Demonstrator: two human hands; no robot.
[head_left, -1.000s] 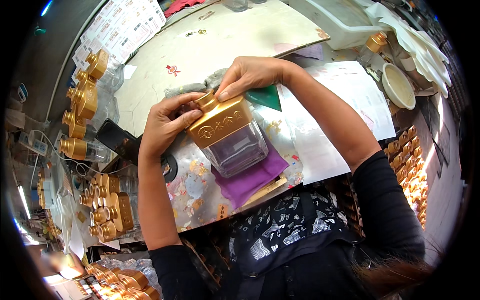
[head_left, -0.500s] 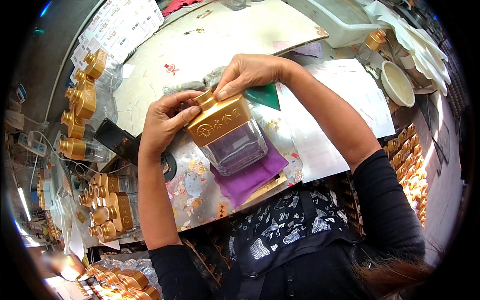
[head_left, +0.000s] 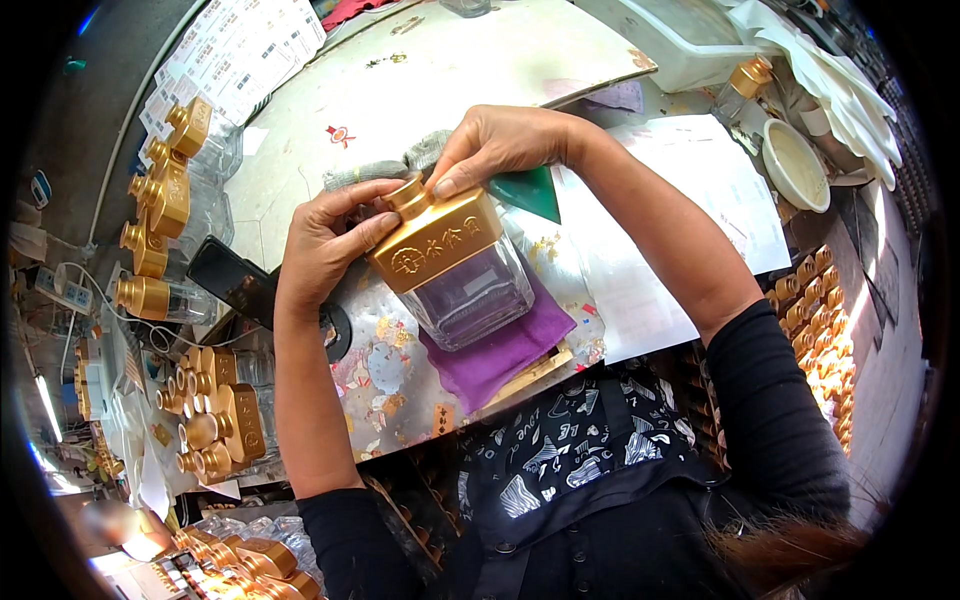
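A square glass bottle (head_left: 472,300) with a gold-coated shoulder and neck lies tilted over a purple cloth (head_left: 470,372), its clear base toward me. Fingers and thumb of my left hand (head_left: 340,232) are closed around the left side of its gold shoulder, near the neck. On the far side, my right hand (head_left: 490,150) pinches the gold shoulder just right of the neck, thumb on top. Raised gold lettering and a round emblem show on the face turned to me. Beyond the bottle lie a grey cloth (head_left: 372,174) and a green pointed piece (head_left: 530,193).
Gold-topped bottles (head_left: 218,415) crowd the left side, and more gold tops (head_left: 815,330) stand at lower right. A black phone (head_left: 232,280) leans left of my forearm. White paper (head_left: 680,220) lies under my right arm, near a white bowl (head_left: 795,167) and a plastic bin (head_left: 690,50).
Almost nothing differs. Both hands keep the same hold, and the bottle has shifted very slightly to the left.
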